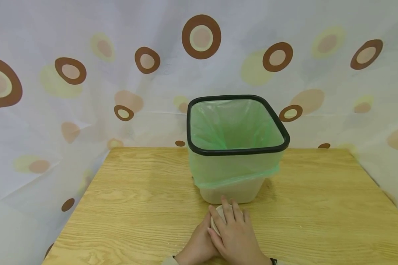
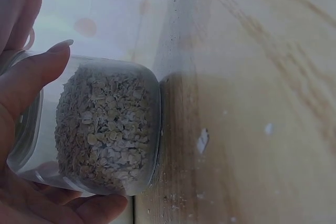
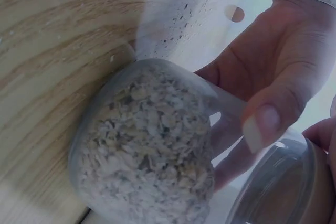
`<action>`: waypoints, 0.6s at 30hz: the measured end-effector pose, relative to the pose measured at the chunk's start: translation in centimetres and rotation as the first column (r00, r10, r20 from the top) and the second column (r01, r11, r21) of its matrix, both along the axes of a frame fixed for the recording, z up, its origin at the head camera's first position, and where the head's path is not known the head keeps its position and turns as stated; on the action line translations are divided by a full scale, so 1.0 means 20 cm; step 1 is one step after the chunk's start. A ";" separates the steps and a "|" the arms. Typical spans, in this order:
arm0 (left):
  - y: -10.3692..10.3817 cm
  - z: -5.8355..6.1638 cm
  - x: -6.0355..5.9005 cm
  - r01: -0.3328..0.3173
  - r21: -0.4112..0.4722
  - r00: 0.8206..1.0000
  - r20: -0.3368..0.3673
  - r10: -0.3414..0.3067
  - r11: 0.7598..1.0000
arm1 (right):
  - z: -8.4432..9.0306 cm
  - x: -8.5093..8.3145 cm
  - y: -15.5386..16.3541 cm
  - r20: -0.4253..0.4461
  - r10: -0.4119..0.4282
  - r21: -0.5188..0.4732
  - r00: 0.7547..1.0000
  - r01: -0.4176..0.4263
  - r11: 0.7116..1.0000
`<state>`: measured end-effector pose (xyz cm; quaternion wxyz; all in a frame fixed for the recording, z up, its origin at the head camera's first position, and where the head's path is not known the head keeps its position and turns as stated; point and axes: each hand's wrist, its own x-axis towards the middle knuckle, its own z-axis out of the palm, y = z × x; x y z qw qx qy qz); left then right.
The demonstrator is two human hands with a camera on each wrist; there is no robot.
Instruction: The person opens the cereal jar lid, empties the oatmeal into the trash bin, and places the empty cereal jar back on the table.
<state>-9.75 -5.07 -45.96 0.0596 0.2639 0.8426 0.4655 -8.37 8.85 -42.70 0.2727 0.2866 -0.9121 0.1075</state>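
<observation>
Near the middle of the counter's [image 1: 146,206] near edge, both hands are closing around a small clear jar [image 2: 105,129] partly filled with pale flakes that look like oats [image 3: 152,150]. The left hand [image 1: 199,244] is cupping the jar from the side, fingers curled along its wall and thumb lying across the front in the left wrist view. The right hand [image 1: 237,235] is lying over the top, its fingers draped across what seems to be the lid [image 1: 220,215], while the right wrist view is showing a thumb pressing on the clear wall. The jar's base is resting on the wood, just in front of a square bin [image 1: 237,147] with a black rim and a green liner [image 1: 235,121], which is standing toward the far edge. I judge the jar stiff and smooth, so it is likely sliding easily under dry fingers, and fairly light with its loose, shifting fill; whether it is glass or plastic cannot be told. The surest hold is probably around the straight wall low down with one hand, the other gripping the lid's edge. Small crumbs are dotting the wood beside it.
</observation>
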 end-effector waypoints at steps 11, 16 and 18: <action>-0.01 0.01 0.00 -0.005 0.061 0.999 0.051 0.002 0.998 | -0.01 -0.03 0.02 -0.053 0.070 -0.007 0.996 -0.070 0.998; -0.01 0.01 0.00 -0.020 0.068 0.996 0.092 0.014 0.997 | -0.02 -0.03 0.04 -0.062 0.114 0.005 0.992 -0.114 0.993; -0.01 0.01 0.00 -0.030 0.091 0.991 0.130 0.018 0.995 | -0.02 -0.04 0.05 -0.063 0.130 0.005 0.990 -0.130 0.992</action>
